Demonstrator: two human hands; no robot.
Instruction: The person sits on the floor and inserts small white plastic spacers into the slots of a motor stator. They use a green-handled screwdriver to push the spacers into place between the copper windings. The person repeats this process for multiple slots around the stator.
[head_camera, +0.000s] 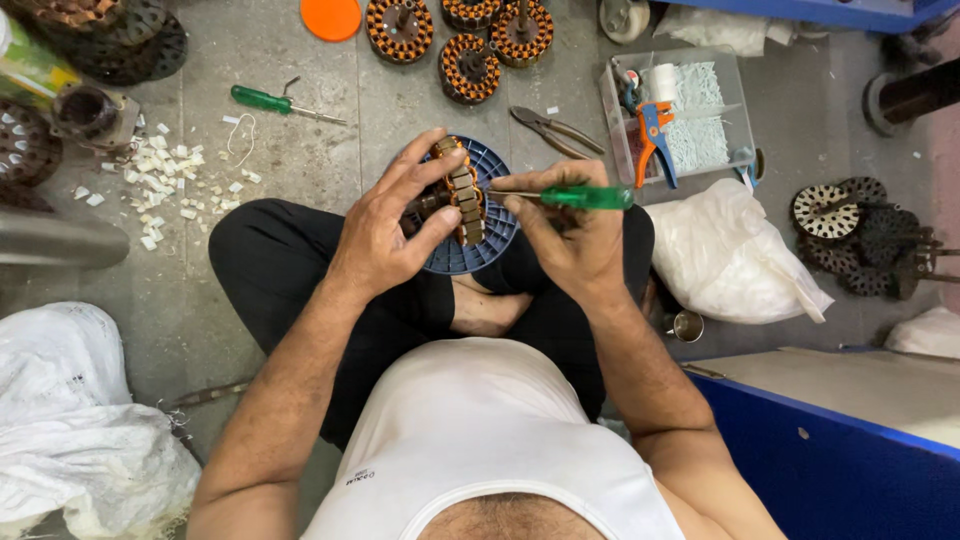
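**Asha:** Stator core (462, 200), the ring of steel teeth, sits just above the middle of the frame, tipped on edge over a round blue slotted tray (497, 250) that rests on the crossed legs.

**Ben:** How is it held?

**Asha:** The left hand (385, 230) is half closed around it, thumb low on the near side, fingers spread over the top and far side. That looks meant to keep the ring from turning while the slots face the tool.

**Ben:** And the other hand?

**Asha:** The right hand (570, 235) is closed on a green-handled screwdriver (565, 196), fingers pinching the shaft close to the tip, which lies level and meets the ring's right edge. Gripping so near the tip probably gives finer control.

**Ben:** Any room to move?

**Asha:** Little in the lap; the tray's rim hems the ring in below and to the right. Bare floor lies above the tray, between a second green screwdriver (272, 101) at upper left and pliers (553, 130) at upper right. Farther up, wound stators (470, 68) crowd the top edge. A clear parts box (690, 115) at right and scattered white scraps (165, 180) at left close in the sides.
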